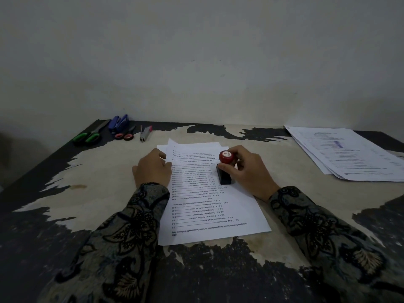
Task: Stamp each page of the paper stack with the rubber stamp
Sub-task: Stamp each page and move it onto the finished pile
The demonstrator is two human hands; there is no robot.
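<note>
— How were your fingers at that moment?

— The fingers of my right hand [249,171] were curled around the rubber stamp [225,169]. I held it by the red knob on top, and its black base stood on the top page of the paper stack [216,206], near the far right part of the sheet. My left hand [153,169] lay on the left edge of the same stack, with the fingers loosely bent and pressing on the paper. They were not closed around anything.

— And where was the stack?

— It lay in the middle of the worn table [98,171], right in front of me, between my two patterned sleeves.

— What else was on the table?

— A second pile of printed sheets [347,152] lay at the far right. At the far left were green-handled scissors [89,134], a blue stapler [119,123], small pink-handled scissors [125,135] and a grey and pink stapler [145,133].
</note>
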